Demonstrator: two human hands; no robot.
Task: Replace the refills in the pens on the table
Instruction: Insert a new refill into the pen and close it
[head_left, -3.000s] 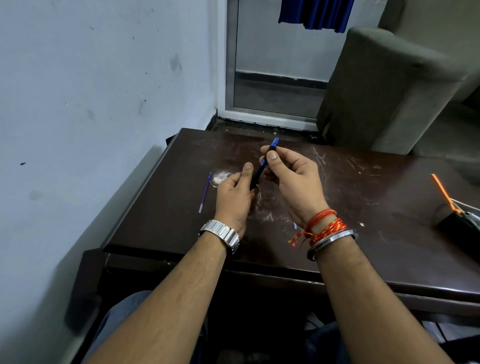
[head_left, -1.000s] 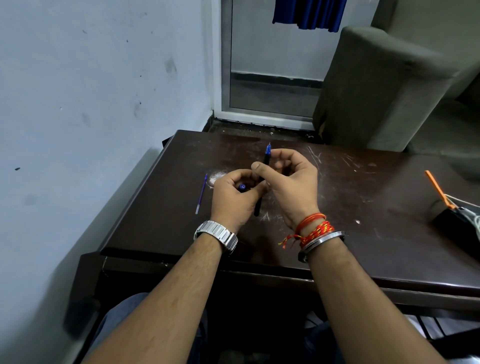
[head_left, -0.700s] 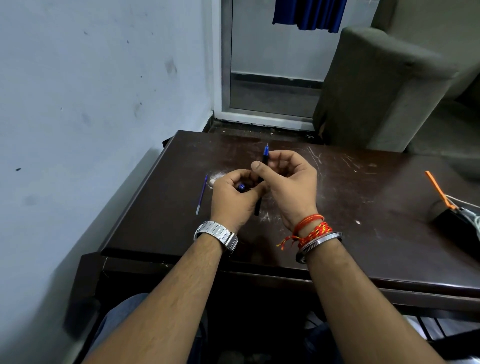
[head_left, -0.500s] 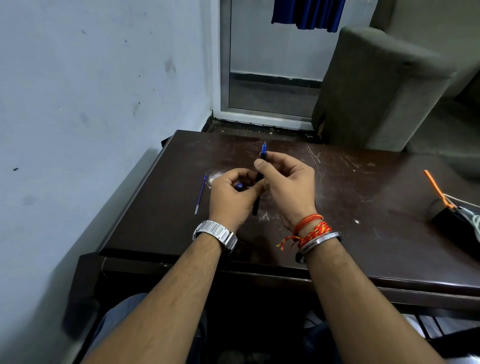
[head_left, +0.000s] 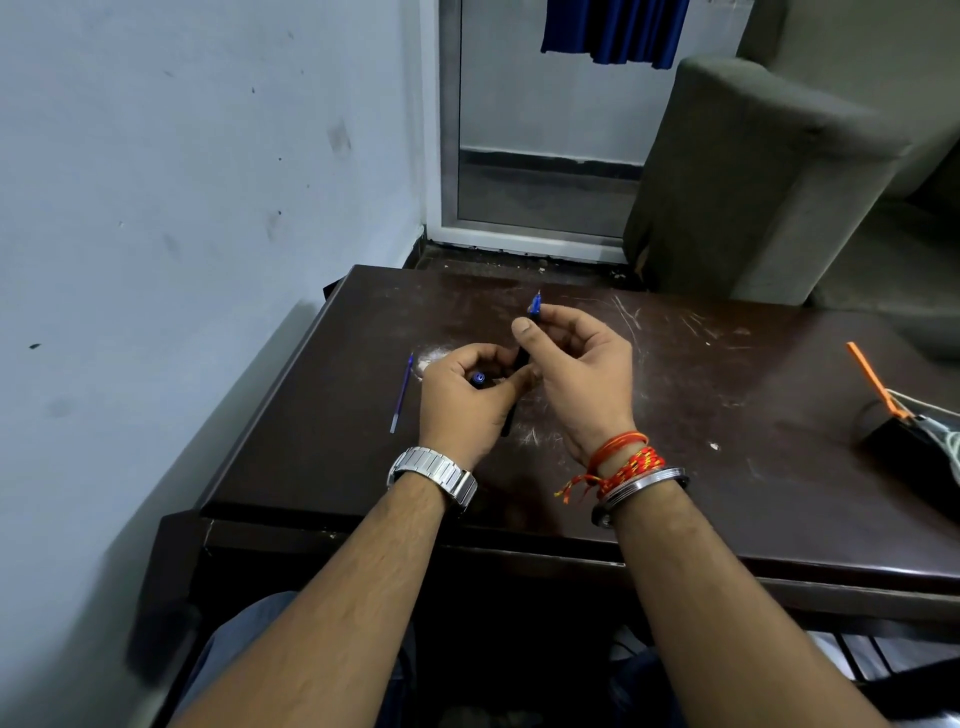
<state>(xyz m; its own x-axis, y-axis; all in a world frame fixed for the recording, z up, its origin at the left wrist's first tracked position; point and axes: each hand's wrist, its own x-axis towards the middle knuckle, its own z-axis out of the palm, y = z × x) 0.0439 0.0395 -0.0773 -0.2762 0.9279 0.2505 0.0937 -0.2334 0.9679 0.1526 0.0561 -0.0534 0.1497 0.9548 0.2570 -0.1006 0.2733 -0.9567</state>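
Mid-frame, above a dark scratched table (head_left: 675, 426): two bare hands, close together, thumbs nearly touching.

Right hand (head_left: 582, 374), centre of frame: fingers curled round a dark pen (head_left: 521, 358), thumb pressed on its upper part. Pen nearly upright, tilted a little; blue tip (head_left: 534, 303) poking out above the fingers, lower end showing below the hands near the tabletop. Red threads and a metal bangle on that wrist.

Left hand (head_left: 462, 400), just left of centre: closed loosely into a fist round a small blue piece (head_left: 478, 378), its round end peeping out between thumb and forefinger. Cannot tell what the piece is, nor whether it joins the pen. Thumb lying against the pen's barrel beside the right thumb. Metal watch (head_left: 434, 475) on the wrist.

Left of the hands, flat on the table: a thin blue refill (head_left: 401, 393), lying apart from the left hand, pointing up-frame and slightly right, a pale smudge on the wood just past its upper end.

Right edge of frame: a black object (head_left: 904, 452) with an orange strip (head_left: 872, 382) sticking up and leftward from it, well apart from the hands.

Upper right: a grey chair (head_left: 753, 171) behind the table. Upper left: a pale wall. Top centre: a door frame with blue cloth (head_left: 615, 28) hanging at the top edge.
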